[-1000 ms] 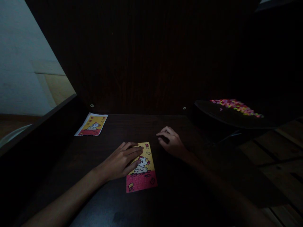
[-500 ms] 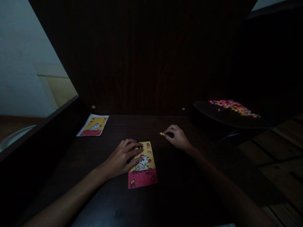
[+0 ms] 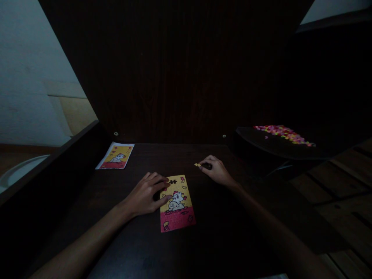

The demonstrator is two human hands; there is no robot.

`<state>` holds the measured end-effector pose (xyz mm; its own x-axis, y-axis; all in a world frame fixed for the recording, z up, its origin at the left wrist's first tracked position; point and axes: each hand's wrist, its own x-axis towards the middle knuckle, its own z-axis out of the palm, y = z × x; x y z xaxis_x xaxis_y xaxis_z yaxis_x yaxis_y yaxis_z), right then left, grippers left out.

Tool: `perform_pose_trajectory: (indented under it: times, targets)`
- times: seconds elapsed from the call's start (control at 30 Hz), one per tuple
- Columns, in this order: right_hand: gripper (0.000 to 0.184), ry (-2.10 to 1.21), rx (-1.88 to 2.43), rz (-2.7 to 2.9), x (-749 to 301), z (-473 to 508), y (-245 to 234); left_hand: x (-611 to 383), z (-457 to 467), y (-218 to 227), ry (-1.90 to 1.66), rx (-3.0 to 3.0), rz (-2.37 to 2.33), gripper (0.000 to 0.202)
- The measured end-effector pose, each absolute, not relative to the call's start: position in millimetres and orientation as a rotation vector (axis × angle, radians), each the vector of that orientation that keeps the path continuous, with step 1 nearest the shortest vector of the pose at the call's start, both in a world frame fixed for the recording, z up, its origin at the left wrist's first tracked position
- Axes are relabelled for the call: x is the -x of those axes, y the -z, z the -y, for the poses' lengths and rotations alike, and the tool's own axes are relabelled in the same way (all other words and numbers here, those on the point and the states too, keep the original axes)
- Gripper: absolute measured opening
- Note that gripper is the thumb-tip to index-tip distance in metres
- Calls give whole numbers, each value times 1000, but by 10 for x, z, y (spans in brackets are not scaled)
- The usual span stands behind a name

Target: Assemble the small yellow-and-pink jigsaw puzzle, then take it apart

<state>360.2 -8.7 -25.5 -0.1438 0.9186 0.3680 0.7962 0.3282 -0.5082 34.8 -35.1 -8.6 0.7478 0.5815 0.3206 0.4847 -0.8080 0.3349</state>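
A jigsaw puzzle [image 3: 177,219] in yellow and red, with a white animal in a red hat, lies on the dark tabletop. A dark gap shows in its yellow upper part. My left hand [image 3: 148,195] rests at its left edge, fingers spread, the tips over the upper left of the picture. To the right, beyond the puzzle's top corner, my right hand [image 3: 216,170] pinches a small yellow puzzle piece [image 3: 197,165] between thumb and fingertips, apart from the puzzle.
A printed sheet [image 3: 117,156] with the same picture lies at the back left. Several pink, red and yellow small pieces [image 3: 285,133] are heaped on a dark round-edged surface [image 3: 255,145] at the right. A dark upright panel [image 3: 171,77] closes off the back.
My left hand has drawn back slightly to the left, uncovering more of the gap and the animal. My right hand still pinches the yellow piece, which now shows a little more.
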Motion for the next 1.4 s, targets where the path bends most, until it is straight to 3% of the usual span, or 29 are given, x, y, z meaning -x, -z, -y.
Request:
perform_pose_trajectory:
  times: [0.77, 1.03, 1.4]
  targets:
    - [9, -273, 1432, 2021, -3615, 46, 269, -387, 396, 34, -716, -2686, -742, 24]
    - [6, -214, 1197, 2140, -3296, 165, 204, -381, 374, 97, -781, -2714, -875, 23]
    - [7, -396, 989, 2161, -2806, 340, 175, -400, 365, 123, -834, -2682, -962, 28]
